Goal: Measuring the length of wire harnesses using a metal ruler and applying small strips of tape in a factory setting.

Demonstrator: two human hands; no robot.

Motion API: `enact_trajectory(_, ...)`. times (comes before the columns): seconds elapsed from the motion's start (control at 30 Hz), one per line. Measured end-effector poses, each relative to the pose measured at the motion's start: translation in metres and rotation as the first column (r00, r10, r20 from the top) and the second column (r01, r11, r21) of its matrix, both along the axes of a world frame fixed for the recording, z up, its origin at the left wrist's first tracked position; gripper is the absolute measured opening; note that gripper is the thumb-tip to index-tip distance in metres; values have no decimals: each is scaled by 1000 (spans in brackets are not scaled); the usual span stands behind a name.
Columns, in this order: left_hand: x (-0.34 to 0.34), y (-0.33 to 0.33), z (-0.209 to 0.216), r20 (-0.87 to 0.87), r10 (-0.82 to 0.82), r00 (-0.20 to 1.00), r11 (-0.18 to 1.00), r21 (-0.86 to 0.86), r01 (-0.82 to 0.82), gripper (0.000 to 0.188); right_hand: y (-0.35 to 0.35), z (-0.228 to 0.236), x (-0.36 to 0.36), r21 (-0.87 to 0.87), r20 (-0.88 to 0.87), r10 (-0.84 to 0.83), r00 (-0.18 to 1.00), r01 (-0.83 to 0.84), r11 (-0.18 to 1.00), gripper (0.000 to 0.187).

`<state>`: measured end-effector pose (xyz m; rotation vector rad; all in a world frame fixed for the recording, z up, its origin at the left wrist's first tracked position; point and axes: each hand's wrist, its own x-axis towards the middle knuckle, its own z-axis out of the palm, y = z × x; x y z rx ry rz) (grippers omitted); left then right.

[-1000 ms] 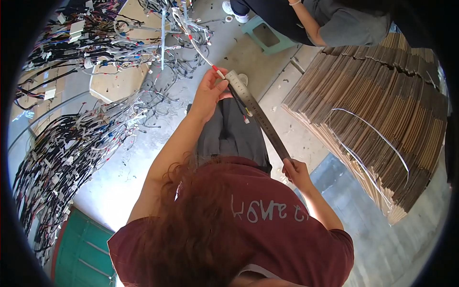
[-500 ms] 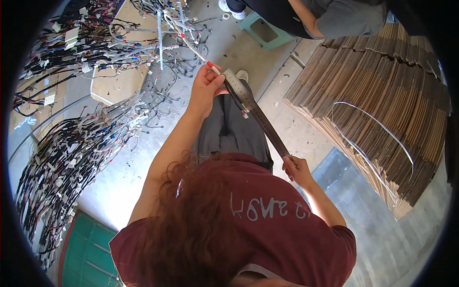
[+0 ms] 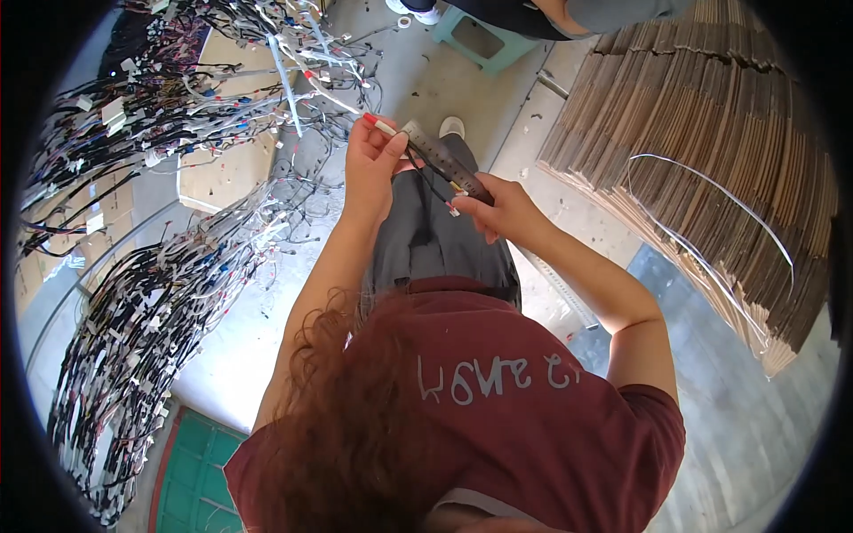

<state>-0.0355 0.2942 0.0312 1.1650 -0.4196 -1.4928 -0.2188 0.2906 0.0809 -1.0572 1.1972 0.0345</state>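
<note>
My left hand [image 3: 371, 164] pinches a white-sheathed wire harness [image 3: 336, 99] with red bands, near one end of a long metal ruler [image 3: 435, 151]. Thin black leads [image 3: 428, 176] run out of this hand along the ruler, ending in small connectors [image 3: 456, 200] beside my right fingers. Wrapped round the ruler partway along, my right hand [image 3: 505, 211] is closed; whether it also grips the lead ends cannot be made out. Past that hand the ruler slants down to the right, where its surface looks bright. The harness's far end runs up-left among other wires.
Large bundles of wire harnesses [image 3: 169, 275] hang at the left, near tan boards [image 3: 227, 173]. A strapped stack of flattened cardboard [image 3: 684, 133] stands right. Another person [image 3: 613, 13] is beyond a pale green stool [image 3: 480, 43]. Lower left is a green panel [image 3: 197, 462].
My right hand has moved up and left along the ruler from its lower end, close to the connectors. The left hand keeps its pinch; the whole view has shifted slightly.
</note>
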Motion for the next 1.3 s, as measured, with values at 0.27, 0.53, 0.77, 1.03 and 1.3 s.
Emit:
enact_trajectory(0.27,-1,5,0,-30,35,999,999,-36,-36,16,8,-9,-1,-378,-179,62,982,-127,917,25)
enact_trajectory(0.53,-1,2,2,-73,4,997,996,-93,-11,16,6,-1,0,-547,-263,68,963,-206,812,22)
enact_trajectory(0.77,0,0,5,-36,20,999,993,-112,-24,17,4,3,-1,-603,-318,110,942,-290,743,20)
enact_trajectory(1.03,8,1,2,-55,-17,998,996,-89,13,22,0,8,-1,-627,-339,134,931,-329,706,21)
enact_trajectory(1.3,8,3,4,-144,-50,988,998,-52,43,23,5,3,-5,-615,-340,119,933,-317,722,21)
